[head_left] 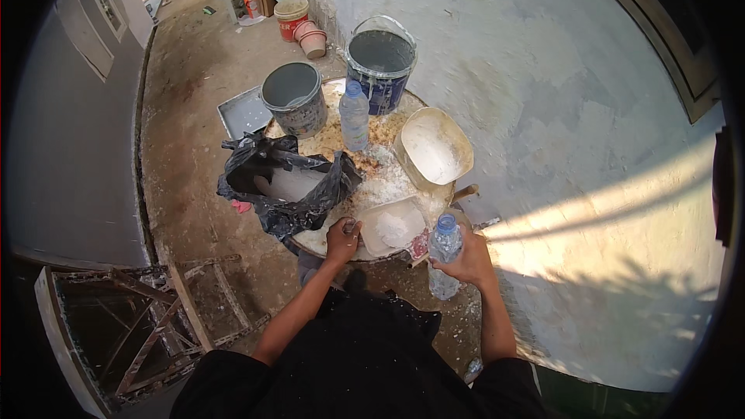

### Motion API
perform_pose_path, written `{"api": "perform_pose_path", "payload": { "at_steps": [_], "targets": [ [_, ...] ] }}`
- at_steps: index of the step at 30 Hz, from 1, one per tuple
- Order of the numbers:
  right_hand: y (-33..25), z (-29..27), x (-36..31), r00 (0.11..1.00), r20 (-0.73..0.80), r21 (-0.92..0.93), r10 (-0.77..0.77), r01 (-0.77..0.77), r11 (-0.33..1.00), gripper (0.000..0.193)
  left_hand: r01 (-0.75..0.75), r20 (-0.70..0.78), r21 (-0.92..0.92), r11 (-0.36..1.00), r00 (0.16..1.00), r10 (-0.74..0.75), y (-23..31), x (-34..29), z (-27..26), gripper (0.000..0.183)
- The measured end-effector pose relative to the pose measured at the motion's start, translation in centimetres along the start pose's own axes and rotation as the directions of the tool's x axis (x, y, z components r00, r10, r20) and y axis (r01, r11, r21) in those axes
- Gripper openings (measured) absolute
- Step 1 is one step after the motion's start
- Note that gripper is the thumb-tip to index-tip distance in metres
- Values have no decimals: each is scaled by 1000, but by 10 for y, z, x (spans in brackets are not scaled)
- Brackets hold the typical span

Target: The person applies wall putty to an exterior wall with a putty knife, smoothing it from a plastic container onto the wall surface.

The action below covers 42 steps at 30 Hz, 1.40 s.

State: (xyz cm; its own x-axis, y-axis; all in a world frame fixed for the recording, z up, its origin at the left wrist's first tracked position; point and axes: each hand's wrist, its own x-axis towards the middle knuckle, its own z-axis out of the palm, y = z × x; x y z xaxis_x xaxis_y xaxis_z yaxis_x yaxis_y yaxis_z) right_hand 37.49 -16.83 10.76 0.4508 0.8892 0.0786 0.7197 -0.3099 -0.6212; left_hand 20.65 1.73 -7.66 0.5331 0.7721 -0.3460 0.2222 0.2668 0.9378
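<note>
My right hand (pixel 469 261) is wrapped round a clear plastic bottle (pixel 444 264) with a bluish neck, held upright at the near right edge of a round table (pixel 314 242). My left hand (pixel 341 244) is closed at the near edge, its fingers on a small round cap-like piece (pixel 349 226) too small to make out fully. Between my hands sits a shallow pale tray (pixel 375 242) with a heap of white powder (pixel 393 228). Beyond it stands a second clear bottle (pixel 355 118) with a blue top. A black plastic bag (pixel 291 217) holding white powder gapes to the left.
Farther back on the table are a grey bucket (pixel 299 101), a larger dark blue bucket (pixel 382 62) and a cream tub (pixel 423 174) with white residue. A plastered wall (pixel 559 147) rises on the right. A wooden frame (pixel 186 302) stands at lower left. Pots (pixel 310 39) lie beyond.
</note>
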Motion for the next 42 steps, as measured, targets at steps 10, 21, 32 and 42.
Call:
{"api": "perform_pose_path", "payload": {
  "at_steps": [10,21,32,42],
  "targets": [
    [29,44,-17,969,218,-135,117,-89,987,81,-8,-17,-2,1000,1000,8,-5,3,2,23],
    [40,60,-18,932,319,-231,173,-101,968,74,24,3,-3,1000,1000,-24,5,0,0,22],
    [43,61,-14,865,385,-317,321,-203,927,78,5,1,4,1000,1000,-5,0,2,-1,23],
    [49,49,-23,891,321,-277,321,-235,932,68,-6,-24,56,998,1000,7,3,0,0,25]
  ]
}}
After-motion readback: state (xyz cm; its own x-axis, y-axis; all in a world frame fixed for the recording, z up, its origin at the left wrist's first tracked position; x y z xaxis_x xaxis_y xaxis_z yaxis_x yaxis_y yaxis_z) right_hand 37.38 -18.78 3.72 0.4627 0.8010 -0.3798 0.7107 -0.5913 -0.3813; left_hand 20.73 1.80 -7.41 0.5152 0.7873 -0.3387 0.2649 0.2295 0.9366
